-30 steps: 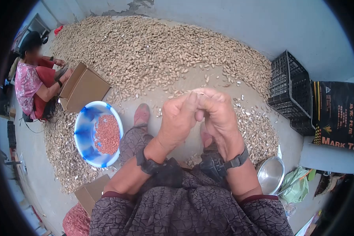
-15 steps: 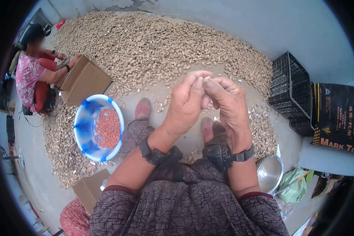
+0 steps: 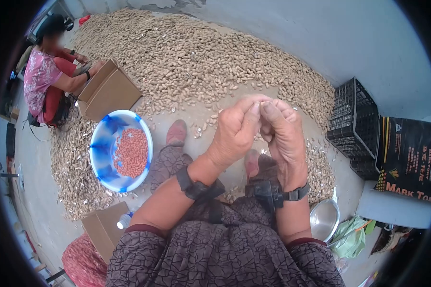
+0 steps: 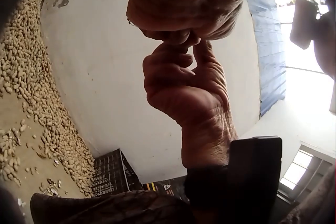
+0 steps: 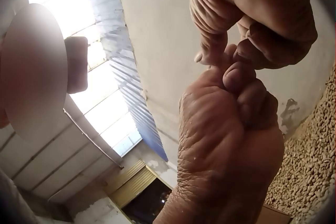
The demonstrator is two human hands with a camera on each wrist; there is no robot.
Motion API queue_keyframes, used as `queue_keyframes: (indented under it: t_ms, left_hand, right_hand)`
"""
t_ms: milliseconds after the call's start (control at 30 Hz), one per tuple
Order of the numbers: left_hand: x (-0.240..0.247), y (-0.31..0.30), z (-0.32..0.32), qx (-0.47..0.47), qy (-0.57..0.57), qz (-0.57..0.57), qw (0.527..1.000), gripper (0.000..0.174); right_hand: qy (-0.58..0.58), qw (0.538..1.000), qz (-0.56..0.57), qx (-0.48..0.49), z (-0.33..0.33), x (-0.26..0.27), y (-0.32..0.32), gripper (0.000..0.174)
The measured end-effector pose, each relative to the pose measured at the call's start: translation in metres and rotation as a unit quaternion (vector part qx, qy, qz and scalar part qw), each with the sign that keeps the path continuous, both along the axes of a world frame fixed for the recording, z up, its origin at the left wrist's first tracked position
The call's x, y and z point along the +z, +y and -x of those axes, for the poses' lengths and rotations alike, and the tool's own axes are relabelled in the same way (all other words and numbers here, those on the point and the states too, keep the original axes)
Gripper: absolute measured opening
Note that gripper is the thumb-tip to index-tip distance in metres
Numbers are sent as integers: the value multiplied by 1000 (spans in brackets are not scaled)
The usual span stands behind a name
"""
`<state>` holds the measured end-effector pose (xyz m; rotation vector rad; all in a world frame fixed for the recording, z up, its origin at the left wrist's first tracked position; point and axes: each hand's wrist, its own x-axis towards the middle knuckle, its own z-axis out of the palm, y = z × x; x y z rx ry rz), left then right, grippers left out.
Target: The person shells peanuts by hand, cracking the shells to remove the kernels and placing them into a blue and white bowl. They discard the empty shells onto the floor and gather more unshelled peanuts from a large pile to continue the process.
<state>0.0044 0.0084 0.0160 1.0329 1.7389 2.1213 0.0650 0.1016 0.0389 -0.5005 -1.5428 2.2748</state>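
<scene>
My left hand (image 3: 234, 129) and right hand (image 3: 287, 134) are raised in front of me over my knees, fingertips meeting. Thumbs and curled fingers of both pinch a small peanut, mostly hidden between the tips. The left wrist view has the right hand (image 4: 189, 87) below the left hand (image 4: 184, 3), tips together. Seen from the right wrist, the left hand (image 5: 226, 140) comes up from below to the right hand's fingers. To the left on the floor stands a blue-and-white basin (image 3: 98, 138) with reddish shelled peanuts (image 3: 131, 153) in it.
A wide pile of unshelled peanuts (image 3: 187, 57) lies along the wall, with empty shells (image 3: 76, 177) at left. Another person (image 3: 43, 79) sits by a cardboard box (image 3: 112, 95). At right are black crates (image 3: 352, 119), a black sack (image 3: 407, 153) and a metal bowl (image 3: 324, 220).
The fingertips stay together while the hands turn and shift slightly right. A pale bit showed between the thumbs half a second ago. The head view has shifted, and a bottle appears by the cardboard.
</scene>
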Motion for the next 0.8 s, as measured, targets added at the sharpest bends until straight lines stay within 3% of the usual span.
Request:
queue_keyframes:
  t_ms: [200, 400, 533, 733, 800]
  left_hand:
    - [-10, 10, -4, 35, -48, -26, 998, 22]
    - [-9, 12, -4, 29, -229, -97, 968, 24]
    - [-9, 9, -1, 25, -267, -107, 957, 25]
    - [-11, 4, 3, 46, -286, -105, 951, 25]
    - [-14, 0, 6, 51, -351, -120, 927, 26]
  right_hand:
    - [20, 998, -38, -37, 5, -7, -4, 16]
    - [38, 985, -141, -90, 16, -15, -12, 12]
    - [25, 976, -189, -106, 22, -16, -19, 12]
    - [19, 988, -112, -106, 24, -15, -30, 14]
    - [25, 986, -124, -113, 25, -16, -37, 14]
